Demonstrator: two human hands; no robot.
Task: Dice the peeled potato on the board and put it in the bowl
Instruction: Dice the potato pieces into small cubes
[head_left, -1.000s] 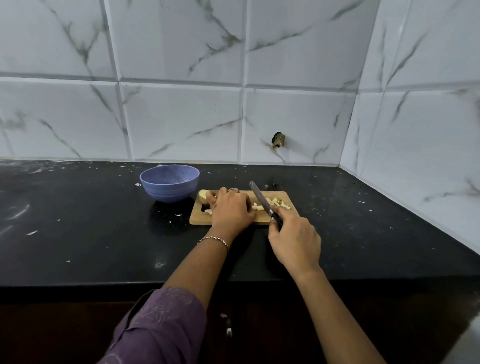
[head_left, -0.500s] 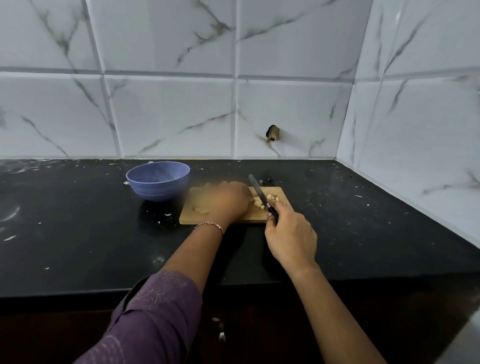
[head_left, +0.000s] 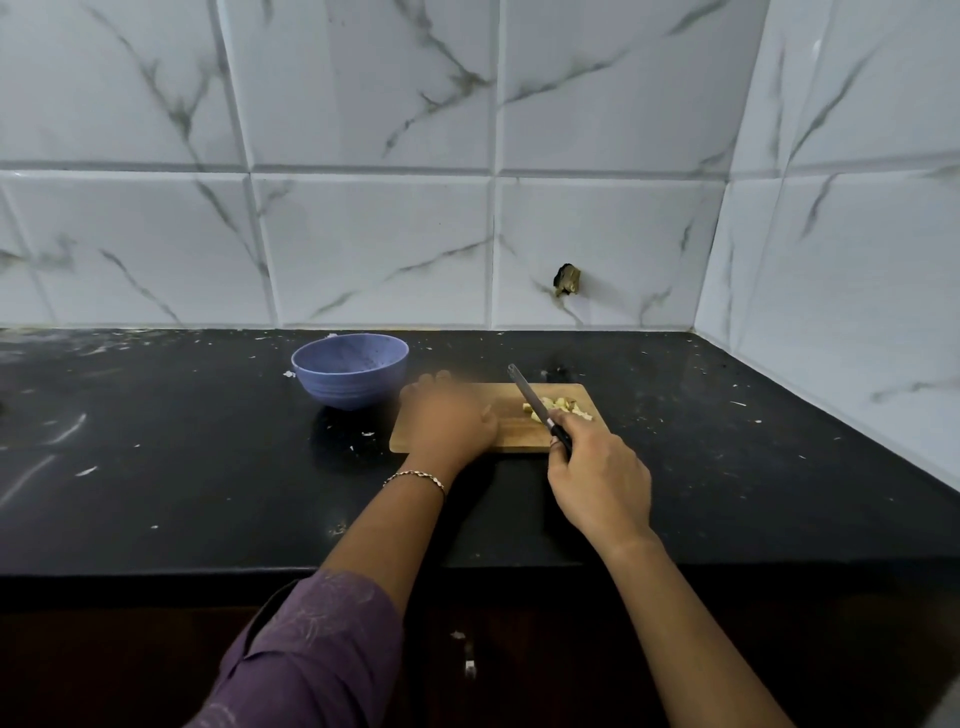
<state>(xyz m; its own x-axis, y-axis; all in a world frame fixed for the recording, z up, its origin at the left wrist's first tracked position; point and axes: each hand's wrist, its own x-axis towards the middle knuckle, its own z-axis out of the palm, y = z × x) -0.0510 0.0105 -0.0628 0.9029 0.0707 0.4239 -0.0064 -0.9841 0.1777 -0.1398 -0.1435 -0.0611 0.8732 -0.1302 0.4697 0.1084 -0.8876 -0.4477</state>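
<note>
I see the diced potato pieces (head_left: 560, 406) in a small heap at the 3 o'clock end of the wooden cutting board (head_left: 519, 434). The knife (head_left: 527, 395) lies slanted across their 9 o'clock side, tip toward 11 o'clock. My right hand (head_left: 597, 483) has its fingers clenched round the black handle. My left hand (head_left: 447, 421) is over the board's 9 o'clock end, blurred; I cannot tell whether its fingers grasp anything. A bracelet (head_left: 415, 475) circles that wrist. The blue bowl (head_left: 349, 371) stands at 10 o'clock, just beside the board, on the black counter (head_left: 182, 467), which is flecked with pale scraps.
</note>
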